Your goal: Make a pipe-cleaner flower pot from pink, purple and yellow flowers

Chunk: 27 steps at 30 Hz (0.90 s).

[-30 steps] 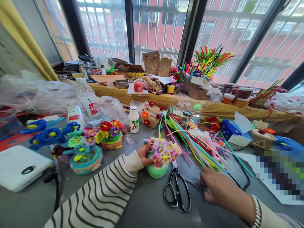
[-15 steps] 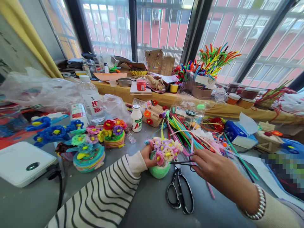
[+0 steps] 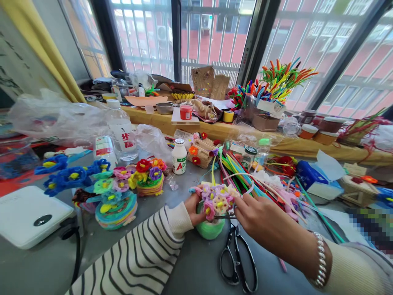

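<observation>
**A:** Start with the big stuff. What fills the frame?

**B:** The grey table (image 3: 190, 270) runs across the whole lower half, cluttered. At the far left edge sits a white flat device (image 3: 29, 215). Left of centre there is a spread of finished blue and pastel pipe-cleaner flowers (image 3: 104, 184). Right of centre, a loose sheaf of pipe cleaners (image 3: 245, 174) fans toward the right. Behind it all, across the middle of the frame, a wooden ledge (image 3: 215, 129) is crowded with jars and boxes.

**A:** And your hands?

**B:** Both are low in the centre. My left hand (image 3: 193, 207), coming out of a striped sleeve (image 3: 138, 254), is wrapped around the left side of the green pot (image 3: 210, 229), which stands on the table just below mid-frame. Fingers closed on it.

**A:** The right one?

**B:** My right hand (image 3: 260, 219) comes in from the lower right, bracelet on the wrist. Its fingertips are pinched on thin dark tweezers (image 3: 222, 216), pointed at the flower cluster (image 3: 217, 198) sitting on top of the pot. The tips are right at the blooms; whether they touch, I can't tell.

**A:** Anything smaller close by?

**B:** Black scissors (image 3: 238, 262) lie flat just below the pot, handles toward the bottom edge. A small white bottle (image 3: 179, 156) stands upright above my left hand.
</observation>
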Each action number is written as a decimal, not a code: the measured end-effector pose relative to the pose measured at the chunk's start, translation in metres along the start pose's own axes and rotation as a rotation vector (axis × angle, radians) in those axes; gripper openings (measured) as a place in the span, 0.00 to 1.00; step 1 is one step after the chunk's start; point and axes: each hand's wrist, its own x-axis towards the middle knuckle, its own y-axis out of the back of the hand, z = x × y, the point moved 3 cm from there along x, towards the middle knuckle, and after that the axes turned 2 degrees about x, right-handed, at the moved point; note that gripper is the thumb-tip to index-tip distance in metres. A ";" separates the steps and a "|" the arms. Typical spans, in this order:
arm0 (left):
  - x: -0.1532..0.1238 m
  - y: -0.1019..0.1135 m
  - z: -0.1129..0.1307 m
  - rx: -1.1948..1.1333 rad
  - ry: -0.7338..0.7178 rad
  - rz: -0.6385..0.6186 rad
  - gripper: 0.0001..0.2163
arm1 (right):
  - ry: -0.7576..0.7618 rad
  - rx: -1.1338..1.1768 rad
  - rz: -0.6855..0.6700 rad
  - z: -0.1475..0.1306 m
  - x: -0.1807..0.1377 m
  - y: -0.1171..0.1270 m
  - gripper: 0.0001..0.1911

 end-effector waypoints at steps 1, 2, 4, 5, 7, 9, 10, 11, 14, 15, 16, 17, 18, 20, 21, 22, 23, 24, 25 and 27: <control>-0.001 0.000 -0.001 0.006 -0.030 -0.027 0.27 | 0.004 -0.018 -0.015 -0.001 0.001 0.001 0.05; -0.001 -0.001 -0.002 0.006 -0.061 -0.052 0.28 | 0.008 -0.037 -0.030 -0.002 0.002 0.003 0.05; -0.002 -0.003 -0.005 -0.006 -0.112 -0.081 0.29 | 0.017 -0.073 -0.054 -0.004 0.004 0.005 0.05; -0.002 -0.004 -0.006 -0.013 -0.127 -0.078 0.29 | 0.028 -0.086 -0.062 -0.005 0.004 0.007 0.05; -0.002 -0.005 -0.008 -0.013 -0.135 -0.060 0.30 | 0.045 -0.100 -0.070 -0.006 0.004 0.009 0.05; -0.002 -0.005 -0.008 0.002 -0.128 -0.050 0.29 | 0.052 -0.103 -0.075 -0.005 0.004 0.011 0.05; -0.002 -0.006 -0.007 0.005 -0.122 -0.044 0.29 | 0.051 -0.104 -0.080 -0.005 0.003 0.011 0.05; -0.002 -0.007 -0.006 0.000 -0.115 -0.039 0.29 | 0.047 -0.105 -0.087 -0.005 0.002 0.011 0.05; -0.005 -0.011 -0.001 -0.030 -0.088 0.033 0.27 | 0.052 -0.129 -0.085 -0.005 0.001 0.010 0.05; -0.006 -0.013 0.001 -0.034 -0.078 0.073 0.27 | 0.057 -0.153 -0.072 -0.006 0.000 0.011 0.06; -0.007 -0.014 0.003 -0.029 -0.069 0.123 0.27 | 0.063 -0.186 -0.054 -0.007 0.000 0.011 0.08; -0.008 -0.015 0.005 -0.025 -0.067 0.159 0.27 | 0.067 -0.222 -0.040 -0.008 0.000 0.012 0.10; -0.009 -0.017 0.007 -0.019 -0.073 0.181 0.26 | 0.070 -0.257 -0.033 -0.009 0.000 0.012 0.13; -0.010 -0.019 0.009 -0.016 -0.084 0.195 0.26 | 0.071 -0.311 -0.034 -0.012 0.001 0.014 0.15; -0.011 -0.020 0.009 -0.023 -0.086 0.189 0.26 | 0.069 -0.323 -0.035 -0.013 0.002 0.015 0.15; -0.011 -0.021 0.008 -0.035 -0.081 0.181 0.27 | 0.064 -0.325 -0.027 -0.013 0.002 0.017 0.14; -0.011 -0.021 0.007 -0.049 -0.072 0.169 0.27 | 0.057 -0.320 -0.009 -0.014 0.003 0.018 0.13; -0.012 -0.021 0.006 -0.060 -0.060 0.160 0.28 | 0.053 -0.308 0.013 -0.014 0.004 0.020 0.13; -0.012 -0.021 0.005 -0.061 -0.048 0.158 0.28 | 0.051 -0.293 0.032 -0.014 0.005 0.021 0.13; -0.012 -0.021 0.004 -0.040 -0.035 0.167 0.28 | 0.058 -0.281 0.047 -0.015 0.007 0.022 0.13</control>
